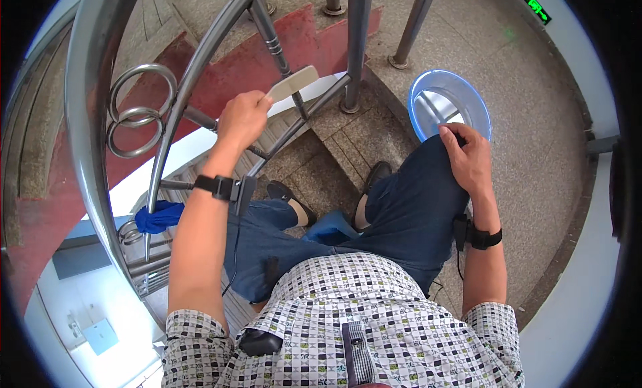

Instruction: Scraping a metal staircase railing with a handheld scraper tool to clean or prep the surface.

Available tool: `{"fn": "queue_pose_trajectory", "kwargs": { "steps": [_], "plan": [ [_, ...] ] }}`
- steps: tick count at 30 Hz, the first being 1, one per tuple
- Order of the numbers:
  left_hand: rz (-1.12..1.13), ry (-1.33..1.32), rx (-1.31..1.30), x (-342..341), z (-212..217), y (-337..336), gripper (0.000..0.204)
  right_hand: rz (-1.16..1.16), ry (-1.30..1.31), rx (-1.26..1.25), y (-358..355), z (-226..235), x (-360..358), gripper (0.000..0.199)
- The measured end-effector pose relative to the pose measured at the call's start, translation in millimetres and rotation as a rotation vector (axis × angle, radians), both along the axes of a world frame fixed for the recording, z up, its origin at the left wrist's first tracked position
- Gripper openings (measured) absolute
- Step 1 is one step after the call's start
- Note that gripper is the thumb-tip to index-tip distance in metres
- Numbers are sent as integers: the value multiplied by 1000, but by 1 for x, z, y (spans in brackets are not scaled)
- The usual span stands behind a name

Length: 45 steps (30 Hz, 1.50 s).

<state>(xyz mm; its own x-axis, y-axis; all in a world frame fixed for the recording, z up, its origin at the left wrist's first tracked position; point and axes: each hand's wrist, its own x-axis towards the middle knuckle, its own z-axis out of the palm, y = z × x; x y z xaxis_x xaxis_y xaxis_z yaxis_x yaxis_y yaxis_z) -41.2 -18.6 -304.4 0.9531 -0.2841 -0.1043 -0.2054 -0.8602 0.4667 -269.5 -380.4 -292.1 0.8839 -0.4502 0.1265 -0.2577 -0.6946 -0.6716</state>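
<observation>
My left hand (244,120) is closed around the handle of a flat beige paddle-shaped tool (293,84). The tool's broad end lies over a metal baluster (274,44) of the stair railing; its underside is hidden, so I cannot tell whether it has bristles or touches the metal. My right hand (468,157) rests on my right knee, loosely bent over it and holding nothing visible. Just beyond that knee stands a translucent basin (476,104) with a blue rim, with what looks like water in it.
A curved steel handrail (90,120) with interlocked metal rings (142,110) runs along my left. A blue cloth (159,217) hangs on the railing. Stone steps (334,157) lie under my feet, and something blue (330,226) is between my legs. A white wall (568,308) curves around the right.
</observation>
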Motion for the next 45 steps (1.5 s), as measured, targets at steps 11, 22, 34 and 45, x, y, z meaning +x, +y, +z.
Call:
{"fn": "queue_pose_trajectory", "kwargs": {
  "steps": [11,22,34,45],
  "plan": [
    [-59,-140,-30,-2,-17,15,38,-42,51,10,4,7,-3,35],
    [-24,-99,-53,-3,-13,24,34,-12,41,-7,1,5,1,34],
    [-31,-138,45,-4,0,-7,37,-33,17,2,2,1,-4,33],
    [-2,-60,-7,-9,6,25,36,-6,21,23,-2,2,-1,36]
  ]
}}
